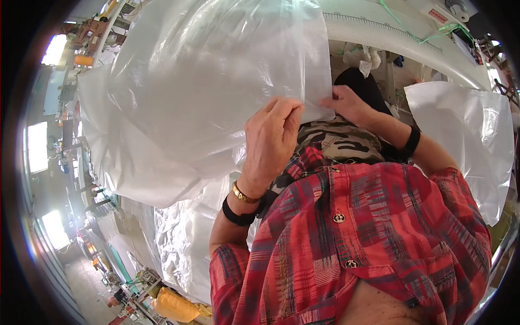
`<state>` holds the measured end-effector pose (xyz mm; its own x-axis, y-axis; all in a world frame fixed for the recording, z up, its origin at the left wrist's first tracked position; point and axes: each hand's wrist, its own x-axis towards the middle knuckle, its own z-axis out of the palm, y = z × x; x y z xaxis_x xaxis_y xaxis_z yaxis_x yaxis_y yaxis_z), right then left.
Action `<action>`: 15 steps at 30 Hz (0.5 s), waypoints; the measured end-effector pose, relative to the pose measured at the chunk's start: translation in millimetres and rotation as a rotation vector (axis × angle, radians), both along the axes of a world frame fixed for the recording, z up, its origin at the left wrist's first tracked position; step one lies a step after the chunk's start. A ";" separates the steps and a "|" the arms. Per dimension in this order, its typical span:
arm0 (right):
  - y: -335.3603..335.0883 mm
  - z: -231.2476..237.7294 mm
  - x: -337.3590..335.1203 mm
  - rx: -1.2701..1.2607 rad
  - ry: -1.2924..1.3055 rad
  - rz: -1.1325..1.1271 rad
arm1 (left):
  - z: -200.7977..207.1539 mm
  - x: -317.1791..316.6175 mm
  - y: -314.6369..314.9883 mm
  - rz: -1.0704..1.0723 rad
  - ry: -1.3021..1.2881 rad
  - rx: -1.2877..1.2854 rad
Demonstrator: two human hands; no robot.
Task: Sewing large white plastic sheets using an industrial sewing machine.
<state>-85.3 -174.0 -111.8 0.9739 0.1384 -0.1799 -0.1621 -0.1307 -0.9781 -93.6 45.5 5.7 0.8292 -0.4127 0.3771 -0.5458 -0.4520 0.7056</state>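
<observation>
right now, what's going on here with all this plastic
A person has both hands at a large translucent plastic sheet. The left hand is curled at its near edge; the right hand is at its near right corner. How firmly either grips is unclear. Another sheet is at the right.

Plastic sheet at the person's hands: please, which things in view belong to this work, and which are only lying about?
In the work:
large translucent plastic sheet
left hand and right hand, near its edge
probably the white table with ruled scale

Seemingly lying about:
green cord
yellow-orange bundle, lower left
separate plastic sheet at right, though it may belong
</observation>
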 end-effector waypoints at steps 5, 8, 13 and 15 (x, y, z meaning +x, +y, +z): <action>23.6 60.8 -26.8 -0.044 0.033 0.278 | -3.2 -5.2 -3.6 -0.068 0.140 -0.037; 37.0 81.2 -49.1 -0.047 -0.165 0.293 | -3.5 -4.4 -6.8 -0.082 0.065 0.052; 43.7 72.5 -57.3 -0.244 -0.386 0.399 | -1.7 -8.1 -2.9 -0.092 0.015 0.142; 47.5 74.0 -58.2 -0.284 -0.540 0.404 | -0.7 -8.9 -0.9 -0.081 0.014 0.147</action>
<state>-143.5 -126.5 -37.8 0.8201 0.5247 0.2285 0.4473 -0.3385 -0.8279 -102.5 44.6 4.9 0.7956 -0.5285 0.2961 -0.5752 -0.5056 0.6430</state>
